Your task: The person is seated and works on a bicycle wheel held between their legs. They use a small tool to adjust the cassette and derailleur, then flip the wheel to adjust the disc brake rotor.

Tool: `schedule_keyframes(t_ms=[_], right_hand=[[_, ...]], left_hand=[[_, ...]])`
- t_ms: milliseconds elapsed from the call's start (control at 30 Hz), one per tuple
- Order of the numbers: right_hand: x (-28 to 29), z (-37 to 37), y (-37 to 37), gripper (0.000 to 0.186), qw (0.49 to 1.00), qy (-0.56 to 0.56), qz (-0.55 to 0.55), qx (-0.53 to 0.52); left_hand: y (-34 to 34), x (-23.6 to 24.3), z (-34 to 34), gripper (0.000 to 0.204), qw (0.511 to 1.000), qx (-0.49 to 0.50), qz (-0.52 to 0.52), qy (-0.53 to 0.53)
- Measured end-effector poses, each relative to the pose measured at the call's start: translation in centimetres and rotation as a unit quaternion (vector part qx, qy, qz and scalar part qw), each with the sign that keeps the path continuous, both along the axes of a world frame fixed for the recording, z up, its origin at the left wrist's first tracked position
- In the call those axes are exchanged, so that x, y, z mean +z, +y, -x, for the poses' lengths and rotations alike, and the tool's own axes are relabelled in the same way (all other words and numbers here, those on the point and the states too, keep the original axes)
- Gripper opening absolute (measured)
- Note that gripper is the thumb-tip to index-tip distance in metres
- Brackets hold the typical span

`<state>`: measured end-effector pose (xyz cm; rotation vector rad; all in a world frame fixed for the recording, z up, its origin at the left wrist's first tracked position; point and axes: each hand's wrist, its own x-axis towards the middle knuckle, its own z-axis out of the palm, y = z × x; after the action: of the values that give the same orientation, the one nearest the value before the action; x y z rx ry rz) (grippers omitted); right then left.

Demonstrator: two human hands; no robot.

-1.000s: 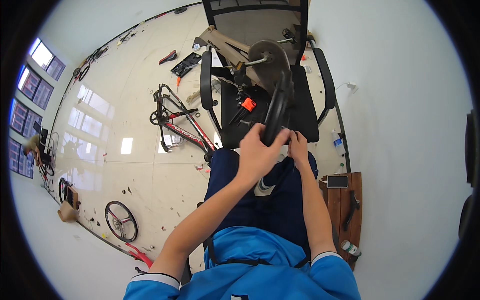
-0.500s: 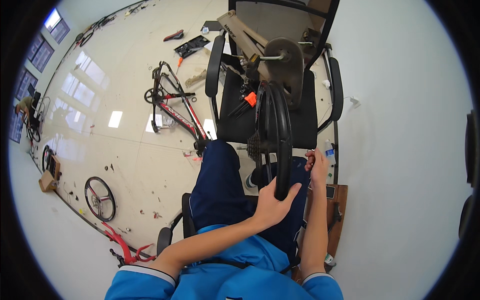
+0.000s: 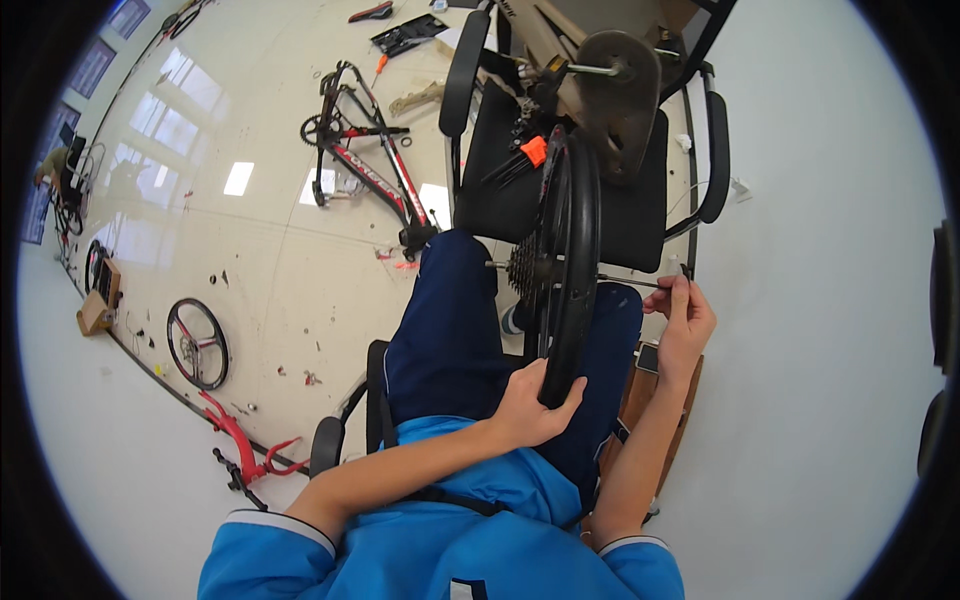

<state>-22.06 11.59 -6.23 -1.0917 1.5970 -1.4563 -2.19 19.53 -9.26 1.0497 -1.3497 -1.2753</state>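
A bicycle wheel (image 3: 577,330) with a black tire stands upright between my thighs, a cassette (image 3: 522,268) on its left side. My left hand (image 3: 535,405) is closed around the tire's near edge. A thin quick-release skewer (image 3: 630,281) sticks out of the hub's right side. My right hand (image 3: 685,320) pinches its outer end, where a small dark lever shows between thumb and fingers. At the hub's left, a short axle end (image 3: 493,264) protrudes beyond the cassette. How far the skewer reaches inside the hub is hidden.
Ahead stands a black armchair (image 3: 500,190) bearing a beige frame (image 3: 555,40) and an orange-and-black tool (image 3: 533,152). A black-red bicycle frame (image 3: 365,175), a spoked wheel (image 3: 198,343) and a red fork-like part (image 3: 235,435) lie to the left. A white wall (image 3: 820,300) rises at right.
My right hand has moved outward to the right, and the skewer now shows between it and the hub. My left hand stays on the tire. The view has shifted somewhat.
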Motion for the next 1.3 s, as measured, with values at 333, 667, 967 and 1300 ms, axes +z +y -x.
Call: schedule_keyframes(t_ms=[333,667,967,1300], right_hand=[[-6.6,-1.8,0.0,0.029,0.960,-0.248,-0.111,0.068],[-8.2,-1.4,-0.4,0.017,0.990,-0.094,-0.092,0.042],[-8.2,0.0,-0.6,0.028,0.991,0.052,-0.095,0.082],[-10.2,0.8,-2.0,0.011,0.990,-0.071,-0.110,0.046]], left_hand=[[0.1,0.0,-0.7,0.015,0.998,-0.057,-0.028,-0.006],[-0.5,0.4,0.8,0.016,0.992,-0.112,0.019,-0.051],[-0.5,0.2,1.4,0.018,0.993,-0.096,0.054,-0.046],[-0.4,0.0,1.8,0.013,0.987,-0.145,0.041,-0.061]])
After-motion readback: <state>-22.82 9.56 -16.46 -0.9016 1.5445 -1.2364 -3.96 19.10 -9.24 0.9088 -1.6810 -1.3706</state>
